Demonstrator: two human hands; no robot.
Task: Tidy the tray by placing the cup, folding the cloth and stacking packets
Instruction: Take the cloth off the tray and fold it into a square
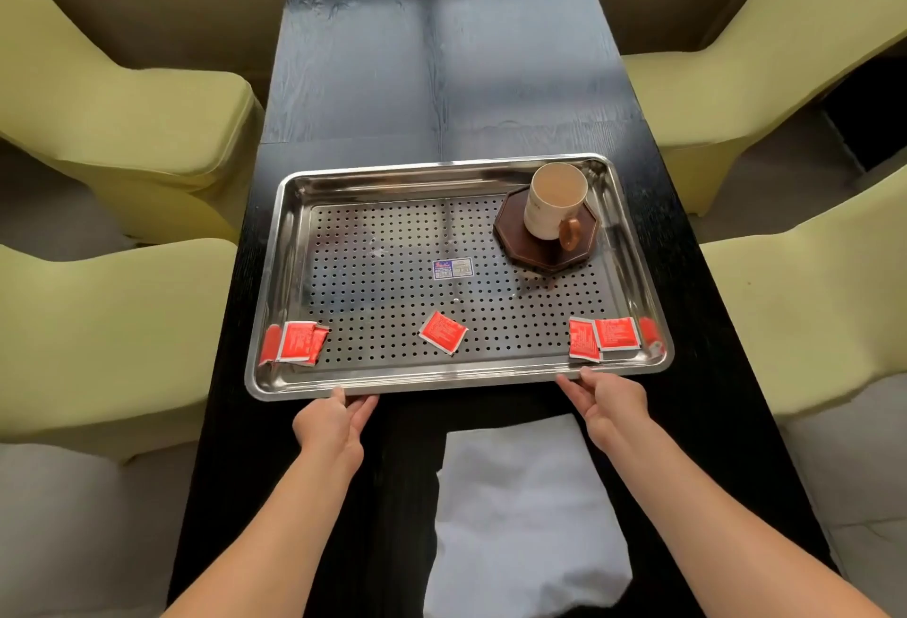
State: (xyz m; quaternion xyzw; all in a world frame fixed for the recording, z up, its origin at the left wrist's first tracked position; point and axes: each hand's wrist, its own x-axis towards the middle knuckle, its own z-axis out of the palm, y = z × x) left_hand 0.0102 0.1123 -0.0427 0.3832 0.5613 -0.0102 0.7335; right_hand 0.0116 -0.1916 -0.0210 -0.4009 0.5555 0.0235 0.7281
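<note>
A perforated steel tray (456,379) lies on the black table (441,77). A cream cup (552,200) with a brown handle stands on a dark octagonal coaster (535,254) in the tray's far right corner. Red packets lie along the near side: some at the left (297,342), one in the middle (442,331), two at the right (603,337). My left hand (333,421) and my right hand (608,401) grip the tray's near rim. A white cloth (520,519) lies loosely on the table between my forearms.
Yellow-green upholstered chairs (122,116) line both sides of the narrow table, with two more on the right (805,298). A small blue label (452,268) is stuck at the tray's centre.
</note>
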